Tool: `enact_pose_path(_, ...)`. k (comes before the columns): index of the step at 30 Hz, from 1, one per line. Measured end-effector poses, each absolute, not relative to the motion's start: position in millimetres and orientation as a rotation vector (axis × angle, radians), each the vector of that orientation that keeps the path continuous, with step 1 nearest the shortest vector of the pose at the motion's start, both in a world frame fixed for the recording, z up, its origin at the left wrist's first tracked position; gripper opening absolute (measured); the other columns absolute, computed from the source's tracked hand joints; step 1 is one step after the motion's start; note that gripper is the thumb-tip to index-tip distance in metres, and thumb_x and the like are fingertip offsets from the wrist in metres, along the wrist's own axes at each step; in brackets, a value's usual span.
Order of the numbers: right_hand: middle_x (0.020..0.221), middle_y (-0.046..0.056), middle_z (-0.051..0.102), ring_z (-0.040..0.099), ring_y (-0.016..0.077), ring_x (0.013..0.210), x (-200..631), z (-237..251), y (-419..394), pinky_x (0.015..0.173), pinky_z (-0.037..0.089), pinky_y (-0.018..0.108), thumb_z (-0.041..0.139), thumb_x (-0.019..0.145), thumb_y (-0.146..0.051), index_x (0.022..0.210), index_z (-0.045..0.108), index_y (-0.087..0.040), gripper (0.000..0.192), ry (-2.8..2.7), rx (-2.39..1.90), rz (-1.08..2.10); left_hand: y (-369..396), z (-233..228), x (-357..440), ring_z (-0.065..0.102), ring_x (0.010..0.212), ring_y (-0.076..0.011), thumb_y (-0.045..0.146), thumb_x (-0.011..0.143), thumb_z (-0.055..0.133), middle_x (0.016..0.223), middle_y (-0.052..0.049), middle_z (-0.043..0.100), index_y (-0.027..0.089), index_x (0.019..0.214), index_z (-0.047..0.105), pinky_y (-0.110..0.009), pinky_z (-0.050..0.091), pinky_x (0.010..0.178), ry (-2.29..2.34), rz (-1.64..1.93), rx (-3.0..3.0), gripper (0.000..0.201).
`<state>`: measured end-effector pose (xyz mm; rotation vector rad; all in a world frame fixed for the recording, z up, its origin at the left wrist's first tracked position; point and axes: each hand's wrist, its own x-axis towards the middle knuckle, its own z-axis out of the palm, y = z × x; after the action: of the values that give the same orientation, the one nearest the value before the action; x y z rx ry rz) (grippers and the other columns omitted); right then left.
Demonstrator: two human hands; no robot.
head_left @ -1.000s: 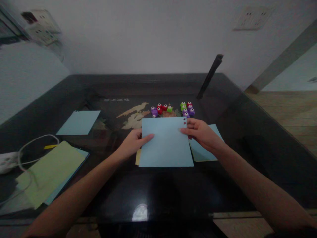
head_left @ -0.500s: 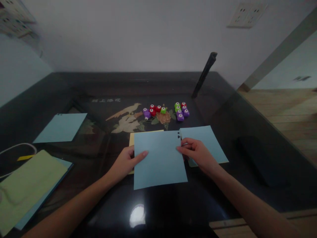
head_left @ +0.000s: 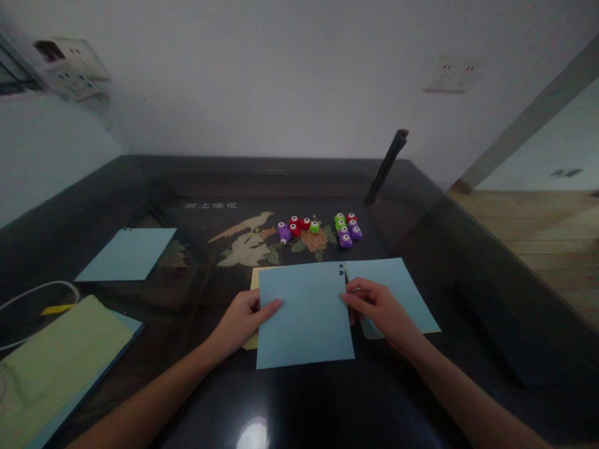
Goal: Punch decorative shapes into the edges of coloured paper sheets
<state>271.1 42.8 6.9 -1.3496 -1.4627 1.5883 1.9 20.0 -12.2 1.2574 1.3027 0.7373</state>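
A light blue sheet of paper [head_left: 304, 324] with small dark star and heart marks at its top right corner is held above the table in front of me. My left hand [head_left: 250, 315] pinches its left edge, thumb on top and fingers hidden underneath. At the right edge, my right hand [head_left: 377, 305] grips it between thumb and fingers just below the marks. Behind the held sheet, a yellow sheet [head_left: 254, 279] shows at the left. Another blue sheet [head_left: 397, 287] lies on the table beyond my right hand.
Small red, green and purple toys with eyes stand in two clusters, a left one [head_left: 294, 229] and a right one [head_left: 346, 229]. A blue sheet [head_left: 131, 254] lies at left, near a pale green sheet [head_left: 60, 355] and a white cable [head_left: 47, 284]. A black stick [head_left: 386, 165] rises at the back.
The camera view has tilted up, so everything sits lower in the picture. Both hands keep their hold on the blue sheet, almost unmoved relative to the table.
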Motion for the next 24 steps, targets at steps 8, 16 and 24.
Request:
enact_pose_path(8,0.071,0.003,0.066,0.057,0.0120,0.058,271.6,24.3,74.3,0.051,0.041,0.025,0.055,0.085,-0.036,0.083,0.061,-0.018,0.019,-1.656,-1.268,1.136,25.8,-22.2,1.7,0.063,0.060,-0.0168,0.050,0.068,0.071,0.073,-0.004,0.071,0.012,0.082,0.066,-0.026,0.050,0.055,1.242,0.850,1.053,0.040)
enact_pose_path(16,0.090,0.008,0.068,0.063,0.0173,0.082,238.4,17.7,175.8,0.077,0.048,0.030,0.054,0.086,-0.020,0.096,0.063,-0.014,0.015,-2.071,-1.398,0.460,28.1,-29.8,1.1,0.064,0.063,-0.0192,0.049,0.069,0.070,0.076,-0.006,0.072,0.012,0.083,0.065,-0.028,0.051,0.057,1.221,0.872,1.112,0.040)
enact_pose_path(24,0.114,0.016,0.061,0.059,0.0245,0.100,210.7,-5.7,220.2,0.087,0.043,0.033,0.070,0.075,-0.023,0.110,0.064,-0.012,0.037,-2.334,-1.596,0.317,29.0,-29.4,1.1,0.066,0.069,-0.0219,0.049,0.074,0.066,0.081,-0.009,0.072,0.011,0.086,0.066,-0.031,0.053,0.061,1.208,0.876,1.227,0.040)
